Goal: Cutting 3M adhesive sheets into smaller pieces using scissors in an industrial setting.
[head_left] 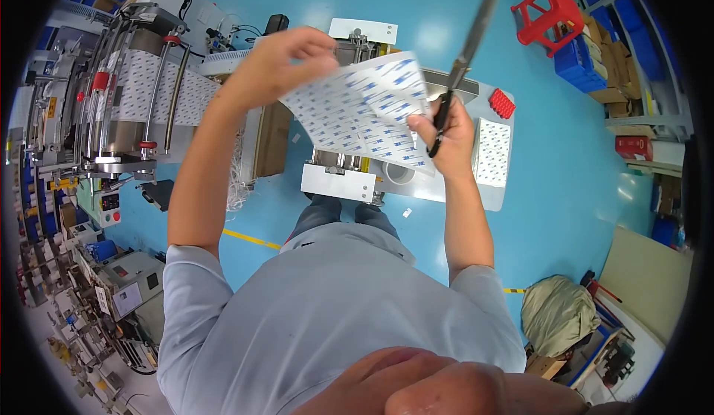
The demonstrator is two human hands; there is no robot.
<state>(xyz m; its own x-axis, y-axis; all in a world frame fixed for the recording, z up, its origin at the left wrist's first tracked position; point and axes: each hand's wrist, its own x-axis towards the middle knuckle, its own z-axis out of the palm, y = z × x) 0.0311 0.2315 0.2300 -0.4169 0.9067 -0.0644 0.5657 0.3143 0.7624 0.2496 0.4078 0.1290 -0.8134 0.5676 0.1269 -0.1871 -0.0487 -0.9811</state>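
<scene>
Below, a white metal machine (338, 182) and a grey tabletop (487, 198) are partly hidden by the blue-printed white sheet (349, 114). Right hand (455, 138): fingers closed around a black-handled, long-bladed metal tool (474, 39), at the sheet's right edge. Left hand (277, 64): fingers half-curled at its upper-left edge; grip indeterminable.

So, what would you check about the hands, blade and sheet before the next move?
1. Right hand gripping the black-handled blade: ok.
2. Blade pointing away from the left hand: ok, its tip is up and to the right.
3. Left hand's grip on the blue-patterned white sheet: cannot tell, fingers blurred.
4. Sheet lying flat: not ok, it is raised and bent.
5. Patterned stack resting on the table: ok.
</scene>
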